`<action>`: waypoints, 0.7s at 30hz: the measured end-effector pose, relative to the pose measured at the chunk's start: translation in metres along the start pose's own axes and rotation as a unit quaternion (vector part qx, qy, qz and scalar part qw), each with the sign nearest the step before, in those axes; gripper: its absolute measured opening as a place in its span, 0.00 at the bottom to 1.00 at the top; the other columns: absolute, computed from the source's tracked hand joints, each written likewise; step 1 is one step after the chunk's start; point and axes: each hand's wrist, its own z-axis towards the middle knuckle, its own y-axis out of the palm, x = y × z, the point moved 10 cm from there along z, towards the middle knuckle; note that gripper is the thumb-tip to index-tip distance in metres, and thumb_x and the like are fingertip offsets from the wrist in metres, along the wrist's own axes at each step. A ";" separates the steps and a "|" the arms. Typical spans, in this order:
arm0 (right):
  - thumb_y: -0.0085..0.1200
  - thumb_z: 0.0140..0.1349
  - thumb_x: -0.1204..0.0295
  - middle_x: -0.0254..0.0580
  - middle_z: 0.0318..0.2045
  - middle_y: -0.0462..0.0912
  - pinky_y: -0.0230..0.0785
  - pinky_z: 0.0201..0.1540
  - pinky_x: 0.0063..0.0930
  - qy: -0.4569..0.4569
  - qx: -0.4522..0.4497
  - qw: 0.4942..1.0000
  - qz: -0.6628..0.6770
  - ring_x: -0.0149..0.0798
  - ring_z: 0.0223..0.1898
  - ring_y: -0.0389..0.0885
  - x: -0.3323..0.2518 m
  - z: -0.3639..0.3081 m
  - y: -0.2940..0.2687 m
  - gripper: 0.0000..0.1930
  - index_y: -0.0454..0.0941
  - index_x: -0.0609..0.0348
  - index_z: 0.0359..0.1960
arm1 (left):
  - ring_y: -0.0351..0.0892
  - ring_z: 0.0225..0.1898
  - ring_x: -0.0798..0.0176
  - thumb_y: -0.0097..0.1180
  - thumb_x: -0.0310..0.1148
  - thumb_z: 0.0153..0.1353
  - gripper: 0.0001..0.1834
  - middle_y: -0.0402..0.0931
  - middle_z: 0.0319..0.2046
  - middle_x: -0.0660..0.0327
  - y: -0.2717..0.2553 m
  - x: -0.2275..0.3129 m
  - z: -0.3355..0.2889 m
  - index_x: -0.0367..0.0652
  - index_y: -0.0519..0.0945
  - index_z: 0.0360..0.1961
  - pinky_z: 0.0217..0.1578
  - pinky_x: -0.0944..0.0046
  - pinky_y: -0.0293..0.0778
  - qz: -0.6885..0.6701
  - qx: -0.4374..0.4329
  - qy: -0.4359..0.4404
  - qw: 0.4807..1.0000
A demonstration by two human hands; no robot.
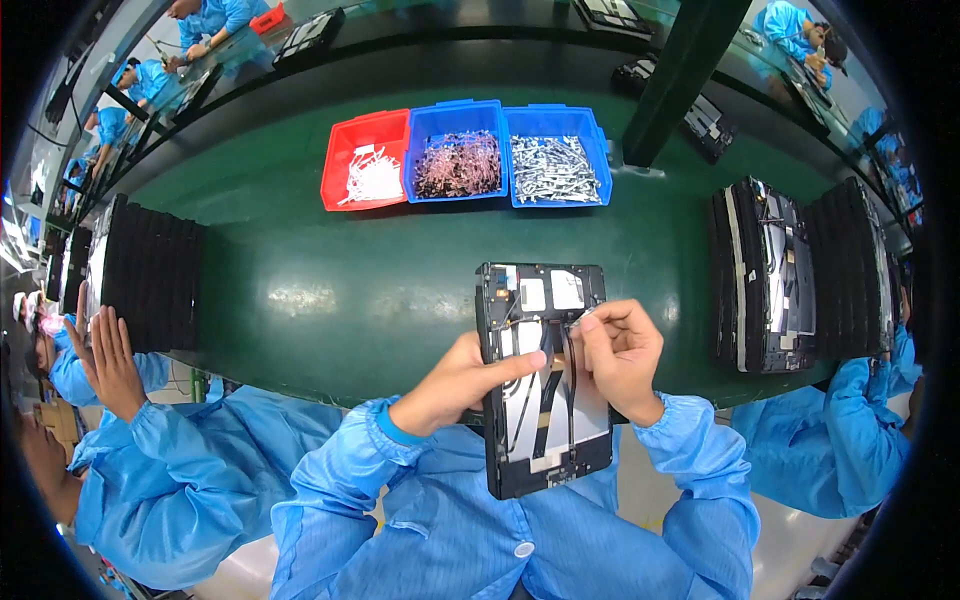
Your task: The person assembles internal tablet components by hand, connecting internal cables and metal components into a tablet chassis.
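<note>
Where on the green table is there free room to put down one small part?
The widest bare patch of table lies between the left stack of devices and the held device; a smaller one lies between the right hand and right stack. Crowded: both stacks and the three bins.

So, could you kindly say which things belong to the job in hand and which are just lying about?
Job in hand:
open black device; left hand and right hand at it
probably red bin, middle blue bin, right blue bin

Apparently just nearby:
left stack
right stack
device by the green post
</note>
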 end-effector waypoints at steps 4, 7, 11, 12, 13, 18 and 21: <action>0.58 0.66 0.79 0.42 0.33 0.87 0.67 0.24 0.13 0.010 -0.050 0.999 -0.006 0.18 0.24 0.77 -0.024 0.014 0.010 0.04 0.77 0.67 0.39 | 0.82 0.36 0.70 0.61 0.28 0.62 0.13 0.84 0.37 0.61 -0.009 0.025 -0.012 0.34 0.82 0.47 0.38 0.67 0.78 -0.042 0.047 0.111 0.992; 0.58 0.66 0.79 0.41 0.30 0.85 0.65 0.20 0.15 -0.017 -0.061 0.998 0.007 0.20 0.21 0.74 -0.072 0.030 0.017 0.03 0.77 0.65 0.38 | 0.80 0.36 0.71 0.62 0.27 0.61 0.14 0.83 0.37 0.60 -0.020 0.081 -0.057 0.31 0.80 0.47 0.38 0.68 0.77 0.055 0.107 0.281 0.952; 0.56 0.66 0.80 0.40 0.33 0.80 0.64 0.23 0.17 -0.017 -0.170 0.978 0.121 0.22 0.23 0.73 -0.124 0.035 0.065 0.02 0.75 0.64 0.37 | 0.82 0.30 0.68 0.67 0.24 0.54 0.16 0.84 0.31 0.58 -0.013 0.107 -0.102 0.32 0.81 0.44 0.33 0.67 0.77 0.243 0.251 0.532 0.771; 0.56 0.66 0.80 0.40 0.36 0.79 0.67 0.29 0.17 0.017 -0.216 0.965 0.149 0.23 0.29 0.74 -0.126 0.032 0.078 0.02 0.75 0.64 0.38 | 0.82 0.21 0.61 0.69 0.23 0.48 0.18 0.82 0.25 0.56 0.003 0.110 -0.098 0.32 0.81 0.42 0.26 0.65 0.77 0.456 0.269 0.503 0.683; 0.56 0.66 0.81 0.39 0.38 0.78 0.69 0.37 0.20 0.015 -0.244 0.954 0.172 0.24 0.35 0.75 -0.130 0.029 0.093 0.03 0.75 0.65 0.38 | 0.80 0.16 0.58 0.69 0.21 0.47 0.23 0.80 0.21 0.56 0.014 0.115 -0.107 0.28 0.81 0.47 0.20 0.65 0.76 0.448 0.277 0.619 0.583; 0.54 0.66 0.82 0.39 0.41 0.75 0.70 0.46 0.23 0.020 -0.294 0.941 0.170 0.27 0.42 0.76 -0.123 0.024 0.127 0.01 0.75 0.66 0.37 | 0.84 0.22 0.60 0.67 0.24 0.43 0.24 0.83 0.25 0.56 0.008 0.098 -0.097 0.32 0.79 0.46 0.23 0.65 0.78 0.501 0.312 0.592 0.549; 0.53 0.66 0.82 0.39 0.40 0.75 0.70 0.46 0.24 0.023 -0.297 0.939 0.169 0.26 0.41 0.75 -0.120 0.023 0.128 0.01 0.74 0.67 0.36 | 0.84 0.24 0.56 0.69 0.26 0.38 0.16 0.82 0.25 0.59 0.005 0.101 -0.098 0.42 0.84 0.33 0.26 0.61 0.79 0.487 0.326 0.592 0.553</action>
